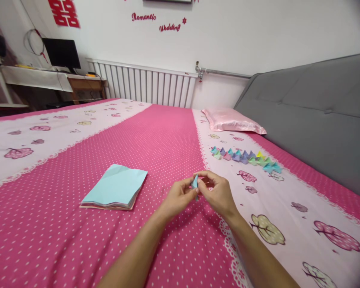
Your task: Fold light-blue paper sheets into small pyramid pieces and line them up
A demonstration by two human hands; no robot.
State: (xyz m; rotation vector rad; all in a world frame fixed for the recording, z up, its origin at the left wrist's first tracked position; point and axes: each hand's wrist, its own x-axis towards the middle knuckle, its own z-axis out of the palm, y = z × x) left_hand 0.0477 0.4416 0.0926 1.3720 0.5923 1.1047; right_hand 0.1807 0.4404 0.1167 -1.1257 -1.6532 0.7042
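Note:
Between both hands is a small folded piece of light blue paper, pinched above the bed. My left hand closes thumb and fingers on its left side. From the right, my right hand grips it with thumb and curled fingers; part of the paper is hidden by the fingertips. To the left lies a stack of square paper, light blue on top with other colours at its edges. Beyond my right hand, several folded paper boats in blue, purple, green, pink and yellow stand in rows.
A pink dotted bedspread with printed white bands covers the bed. At the back right are a pink pillow and a grey headboard. A white radiator lines the wall; a desk with a monitor stands far left.

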